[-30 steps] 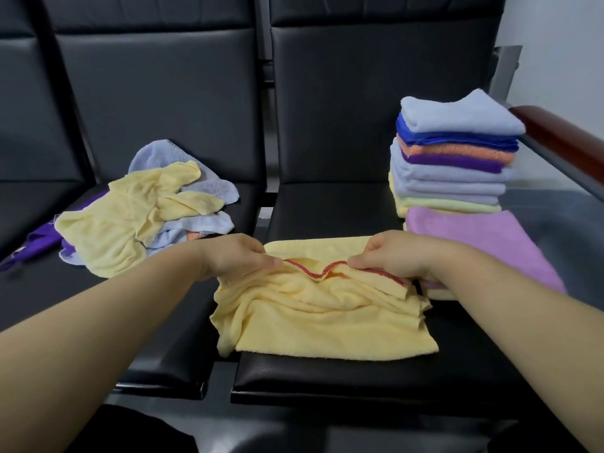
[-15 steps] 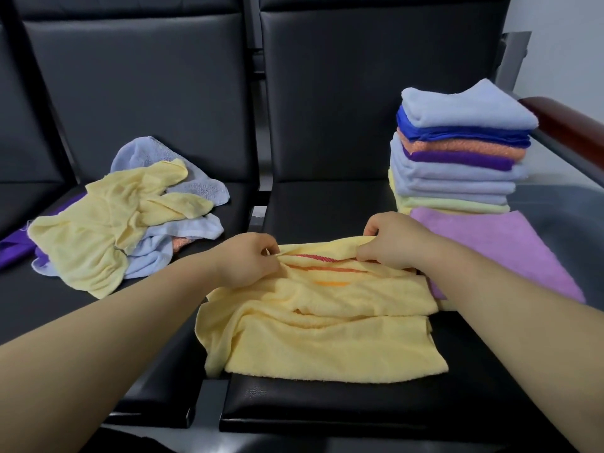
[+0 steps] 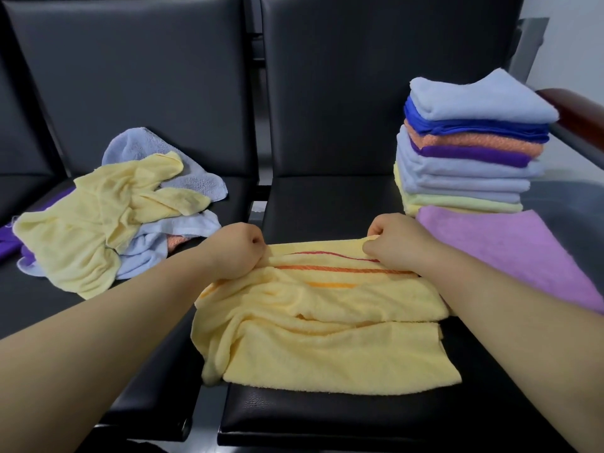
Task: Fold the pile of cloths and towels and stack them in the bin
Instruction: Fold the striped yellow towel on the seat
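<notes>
A yellow towel [image 3: 327, 338] with red and orange stripes lies crumpled on the black middle seat [image 3: 327, 416]. My left hand [image 3: 237, 250] grips its far left corner. My right hand [image 3: 395, 240] pinches its far edge on the right. An unfolded pile [image 3: 108, 217] of yellow, light blue and purple cloths sits on the left seat. A stack of folded towels [image 3: 470, 152] stands at the right, with a lilac towel [image 3: 510, 253] spread beneath it. No bin is in view.
Black seat backs [image 3: 327, 86] rise behind the seats. A brown armrest [image 3: 578, 109] runs along the far right, beside the stack. A gap separates the left and middle seats.
Both hands have drawn the towel's far edge away from me, flattening the top layer so the red and orange stripes show. The view has shifted slightly closer.
</notes>
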